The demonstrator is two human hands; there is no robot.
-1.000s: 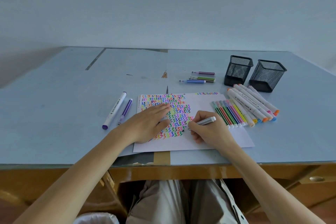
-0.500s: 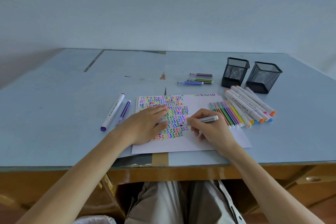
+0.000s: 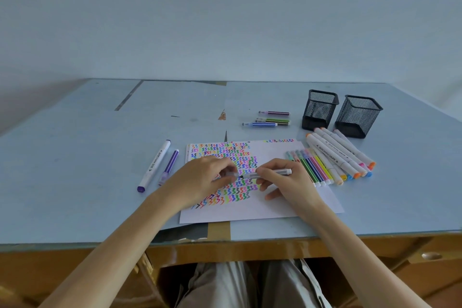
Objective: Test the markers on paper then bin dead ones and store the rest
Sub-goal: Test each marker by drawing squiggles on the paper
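A white paper sheet [image 3: 280, 205] full of coloured squiggles lies at the table's front. Over it my right hand [image 3: 287, 182] grips a grey marker [image 3: 273, 172], held level with its dark tip pointing left. My left hand [image 3: 200, 180] pinches a clear cap [image 3: 231, 174] just left of that tip. Several thin coloured markers [image 3: 311, 167] lie on the sheet's right edge. Beside them lie several thick white markers [image 3: 337, 152].
Two black mesh pen holders [image 3: 320, 110] [image 3: 357, 116] stand at the back right. Three thin markers [image 3: 272, 119] lie left of them. A white marker with a purple end [image 3: 154, 165] and a thin purple marker [image 3: 169, 166] lie left of the sheet. The table's front edge [image 3: 250, 240] is close.
My right hand has lifted the grey marker off the paper and turned it level. My left hand has risen from the sheet and brought the cap up to the marker's tip.
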